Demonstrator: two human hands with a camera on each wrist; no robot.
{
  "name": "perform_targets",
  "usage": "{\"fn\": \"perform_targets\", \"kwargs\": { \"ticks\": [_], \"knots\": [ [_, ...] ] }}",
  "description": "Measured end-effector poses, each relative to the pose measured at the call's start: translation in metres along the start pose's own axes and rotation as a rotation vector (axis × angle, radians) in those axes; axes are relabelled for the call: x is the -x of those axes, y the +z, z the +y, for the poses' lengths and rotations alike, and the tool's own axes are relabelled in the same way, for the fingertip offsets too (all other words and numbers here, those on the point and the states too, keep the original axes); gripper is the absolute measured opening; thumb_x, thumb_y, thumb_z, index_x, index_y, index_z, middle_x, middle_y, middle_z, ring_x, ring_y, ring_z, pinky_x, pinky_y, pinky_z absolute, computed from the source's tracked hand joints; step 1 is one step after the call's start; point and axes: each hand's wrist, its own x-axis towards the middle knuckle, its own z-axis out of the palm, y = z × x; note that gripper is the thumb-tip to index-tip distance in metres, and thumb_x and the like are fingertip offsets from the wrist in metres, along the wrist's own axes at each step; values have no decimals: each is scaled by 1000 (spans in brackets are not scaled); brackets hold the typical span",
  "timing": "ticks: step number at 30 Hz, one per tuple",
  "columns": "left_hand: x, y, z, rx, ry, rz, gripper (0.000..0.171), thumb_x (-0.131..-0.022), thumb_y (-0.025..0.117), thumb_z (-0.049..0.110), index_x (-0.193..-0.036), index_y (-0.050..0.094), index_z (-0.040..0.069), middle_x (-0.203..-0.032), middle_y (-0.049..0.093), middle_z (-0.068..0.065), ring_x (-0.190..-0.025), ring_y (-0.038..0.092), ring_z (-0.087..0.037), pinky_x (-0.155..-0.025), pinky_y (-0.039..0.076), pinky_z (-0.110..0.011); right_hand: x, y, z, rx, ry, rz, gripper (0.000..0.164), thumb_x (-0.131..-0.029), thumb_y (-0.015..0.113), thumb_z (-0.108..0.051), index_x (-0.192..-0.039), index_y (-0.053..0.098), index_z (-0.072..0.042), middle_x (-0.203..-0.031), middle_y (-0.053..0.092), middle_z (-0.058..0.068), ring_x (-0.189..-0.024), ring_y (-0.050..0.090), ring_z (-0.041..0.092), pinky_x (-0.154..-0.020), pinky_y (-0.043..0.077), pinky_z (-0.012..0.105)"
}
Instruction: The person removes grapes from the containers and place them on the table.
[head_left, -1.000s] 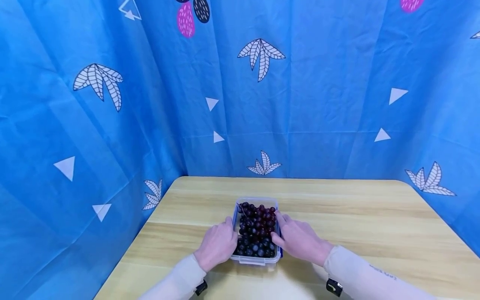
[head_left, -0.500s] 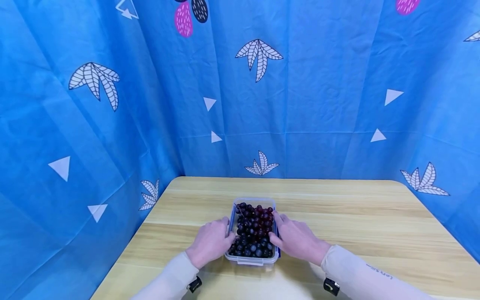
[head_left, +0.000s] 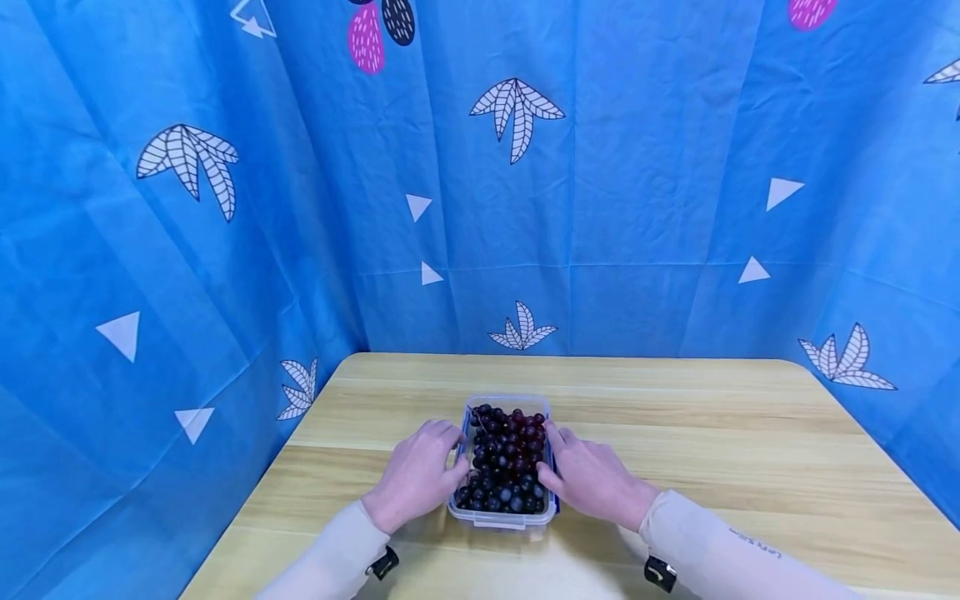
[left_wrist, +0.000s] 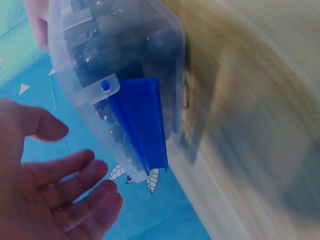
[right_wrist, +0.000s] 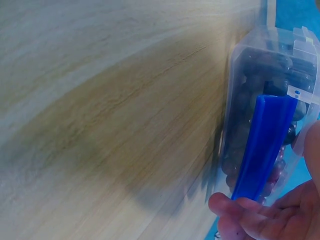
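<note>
A clear plastic food container (head_left: pixel 501 521) stands on the table, filled with dark grapes (head_left: pixel 512 457). No lid covers it. My left hand (head_left: pixel 422 468) is at its left side, fingers loosely bent; the left wrist view shows thumb and fingers apart from the wall and holding nothing. A blue locking flap (left_wrist: pixel 140 120) hangs down on that side. At the right side, my right hand (head_left: pixel 596 482) holds the container, thumb over the rim and fingers outside. In the right wrist view its fingertips are at the lower end of another blue flap (right_wrist: pixel 265 142).
The light wooden table (head_left: pixel 712 433) extends around the container. A blue patterned curtain (head_left: pixel 637 183) hangs behind the table and along its sides. A dark wrist strap (head_left: pixel 384 563) shows at the left sleeve, another wrist strap (head_left: pixel 660 573) at the right.
The container has shifted slightly left in the head view, along with the background. My left hand has loosened from the container's left side and drawn a little away; the right hand stays at its side.
</note>
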Motion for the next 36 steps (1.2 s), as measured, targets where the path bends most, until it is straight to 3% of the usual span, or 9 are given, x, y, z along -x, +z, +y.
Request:
{"fn": "perform_targets", "kwargs": {
  "ticks": [3,5,12,15,22,30,36],
  "knots": [
    [-2,1,-1,-1,23,8,22,-88,70,24,-104,71,10,-99,68,-2,-88,61,-14,-66,54,-26,0,0,1,-5,1,-3,69,-101,54,-43,-150,41,3,-136,58,30,-37,31,6,-32,28,20],
    [-4,4,-2,12,3,2,28,-89,69,25,-110,70,6,-102,68,-5,-89,61,-15,-68,55,-27,0,0,1,-8,3,-6,69,-101,54,-43,-151,41,3,-137,58,30,-37,32,6,-32,28,20],
    [-15,22,-13,131,-191,-60,48,-95,63,27,-133,59,-3,-125,65,-18,-113,64,-32,-95,55,-46,0,0,2,-16,4,-3,69,-100,55,-41,-150,41,4,-136,59,29,-38,33,7,-32,29,21],
    [-20,31,-20,154,-227,-90,53,-97,60,29,-138,54,-4,-134,62,-22,-121,61,-37,-101,51,-50,0,1,1,-19,10,-8,69,-100,56,-41,-151,41,3,-136,59,28,-39,33,7,-33,29,21],
    [-26,40,-24,144,-181,-102,59,-96,62,30,-145,49,0,-132,63,-18,-120,61,-34,-99,52,-51,1,2,-1,-26,2,-7,69,-100,55,-42,-151,41,3,-137,58,29,-38,30,5,-32,26,20],
    [-26,33,-16,112,-148,-147,66,-96,60,31,-150,42,-1,-140,58,-21,-126,57,-37,-101,50,-54,1,1,1,-27,17,-1,68,-100,55,-40,-151,40,3,-137,58,29,-39,34,8,-34,31,23],
    [-22,37,-14,55,-138,-101,63,-94,62,28,-147,46,-1,-128,65,-18,-114,62,-34,-90,56,-51,1,1,0,-21,16,0,69,-100,55,-42,-151,40,2,-137,58,28,-39,34,8,-33,31,23]
  ]
}}
